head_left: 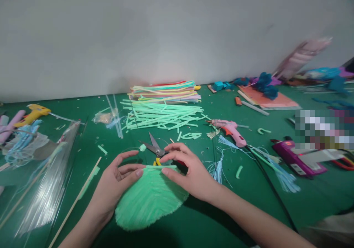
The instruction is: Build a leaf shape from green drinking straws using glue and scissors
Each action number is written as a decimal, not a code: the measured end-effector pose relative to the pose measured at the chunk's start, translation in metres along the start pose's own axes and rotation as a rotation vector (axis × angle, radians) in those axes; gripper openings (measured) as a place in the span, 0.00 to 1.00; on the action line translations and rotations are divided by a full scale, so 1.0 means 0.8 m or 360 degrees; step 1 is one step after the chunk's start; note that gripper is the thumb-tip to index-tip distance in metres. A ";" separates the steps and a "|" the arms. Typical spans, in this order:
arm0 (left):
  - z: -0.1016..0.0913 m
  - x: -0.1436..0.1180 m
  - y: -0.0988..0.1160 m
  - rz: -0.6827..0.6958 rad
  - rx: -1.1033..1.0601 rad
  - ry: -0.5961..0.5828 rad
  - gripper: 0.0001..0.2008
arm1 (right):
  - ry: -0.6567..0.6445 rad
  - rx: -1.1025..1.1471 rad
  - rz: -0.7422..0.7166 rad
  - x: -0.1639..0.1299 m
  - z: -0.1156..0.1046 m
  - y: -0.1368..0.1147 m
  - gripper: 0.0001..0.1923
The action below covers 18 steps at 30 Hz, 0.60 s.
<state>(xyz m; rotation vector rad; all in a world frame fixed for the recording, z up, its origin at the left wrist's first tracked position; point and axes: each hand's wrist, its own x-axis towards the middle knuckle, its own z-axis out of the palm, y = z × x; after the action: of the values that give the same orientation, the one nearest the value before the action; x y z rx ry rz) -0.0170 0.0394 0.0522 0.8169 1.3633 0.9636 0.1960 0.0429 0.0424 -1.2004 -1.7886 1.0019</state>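
Observation:
Between my two hands is a light green fan-shaped piece (pixel 152 200), built of pipe cleaners side by side, its straight edge on the far side. My left hand (pixel 121 170) pinches the left end of that edge between thumb and fingers. At the right end, my right hand (pixel 185 167) grips the edge with its thumb on top. Just beyond the piece lie scissors (pixel 156 148) with their blades spread, the handles partly hidden by my right hand. A small green tuft (pixel 142 147) rests near the blade tips.
Loose green pipe cleaners (pixel 166 113) lie ahead, before a stack of coloured ones (pixel 166 92). A pink glue gun (pixel 229 130) with a black cord is at right, near blue tassels (pixel 218 167). At left are a yellow glue gun (pixel 35 113), clear plastic sleeves (pixel 47 192) and a thin stick (pixel 74 203).

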 end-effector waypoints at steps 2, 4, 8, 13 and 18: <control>0.001 -0.001 0.000 0.0006 -0.0010 -0.0001 0.37 | 0.0038 -0.0095 -0.0035 0.001 0.000 0.001 0.06; 0.000 -0.001 0.000 0.0001 -0.0029 -0.0020 0.37 | 0.0082 -0.0156 -0.0070 0.001 0.000 0.002 0.04; -0.008 0.004 -0.002 -0.0024 -0.0080 -0.0096 0.35 | 0.0215 -0.0236 -0.0084 0.000 0.001 0.004 0.03; -0.016 0.010 -0.007 0.0057 -0.0067 -0.0074 0.34 | 0.0264 -0.0286 -0.0090 -0.001 0.003 0.004 0.03; -0.017 0.012 -0.010 0.0201 -0.0065 0.0004 0.36 | 0.0266 -0.0305 -0.0071 0.000 0.005 0.005 0.03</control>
<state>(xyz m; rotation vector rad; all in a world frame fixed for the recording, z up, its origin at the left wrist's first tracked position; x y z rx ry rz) -0.0305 0.0442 0.0400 0.8793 1.3020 1.0871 0.1939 0.0429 0.0372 -1.3138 -1.8000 0.6952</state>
